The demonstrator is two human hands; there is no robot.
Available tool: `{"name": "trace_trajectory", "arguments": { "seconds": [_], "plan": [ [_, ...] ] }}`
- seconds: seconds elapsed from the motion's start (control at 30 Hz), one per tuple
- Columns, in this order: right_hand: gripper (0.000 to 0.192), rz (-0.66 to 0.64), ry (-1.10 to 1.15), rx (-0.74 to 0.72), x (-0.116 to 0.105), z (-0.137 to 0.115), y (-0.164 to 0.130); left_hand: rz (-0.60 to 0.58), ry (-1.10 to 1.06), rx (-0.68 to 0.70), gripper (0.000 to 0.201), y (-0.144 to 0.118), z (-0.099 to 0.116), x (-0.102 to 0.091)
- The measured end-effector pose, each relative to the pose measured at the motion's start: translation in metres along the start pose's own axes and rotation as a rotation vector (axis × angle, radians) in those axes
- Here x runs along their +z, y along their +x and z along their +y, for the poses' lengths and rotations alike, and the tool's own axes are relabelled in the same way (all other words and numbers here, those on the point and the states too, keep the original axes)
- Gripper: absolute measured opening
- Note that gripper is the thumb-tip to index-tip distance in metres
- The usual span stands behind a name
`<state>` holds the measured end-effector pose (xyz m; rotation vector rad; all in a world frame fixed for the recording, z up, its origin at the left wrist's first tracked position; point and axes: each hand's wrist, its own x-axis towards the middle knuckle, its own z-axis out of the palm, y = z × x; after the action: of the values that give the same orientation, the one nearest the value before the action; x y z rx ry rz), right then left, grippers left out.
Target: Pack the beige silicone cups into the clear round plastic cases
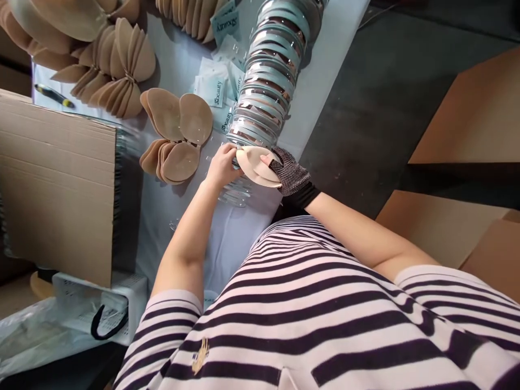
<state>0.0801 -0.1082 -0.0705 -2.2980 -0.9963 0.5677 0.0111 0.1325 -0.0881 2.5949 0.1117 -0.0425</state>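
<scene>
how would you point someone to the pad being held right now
Start at the long stack of clear packages lying across the white table. At its near end, the left hand and the black dotted-gloved right hand hold one pale cream pad. It is lighter than the tan pads lying left.

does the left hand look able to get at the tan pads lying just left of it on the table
Probably yes. The left hand is bare and close to the tan pads, with open white table between them, though it now shares a grip on a pale pad with the gloved right hand.
</scene>
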Motion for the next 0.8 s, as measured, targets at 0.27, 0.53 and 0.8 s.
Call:
{"name": "trace_trajectory", "arguments": {
  "seconds": [0.27, 0.53, 0.8],
  "plan": [
    [0.049, -0.038, 0.007, -0.017, 0.001, 0.001, -0.003, 0.058, 0.017, 0.024, 0.026, 0.000, 0.003, 0.003],
    [0.062, -0.195, -0.294, 0.057, -0.007, -0.036, 0.007, 0.050, -0.086, 0.032, 0.028, -0.007, -0.001, 0.003],
    [0.059, -0.184, -0.203, -0.004, -0.003, -0.039, 0.031, -0.008, -0.031, 0.018, 0.023, -0.014, -0.003, 0.009]
  ]
}}
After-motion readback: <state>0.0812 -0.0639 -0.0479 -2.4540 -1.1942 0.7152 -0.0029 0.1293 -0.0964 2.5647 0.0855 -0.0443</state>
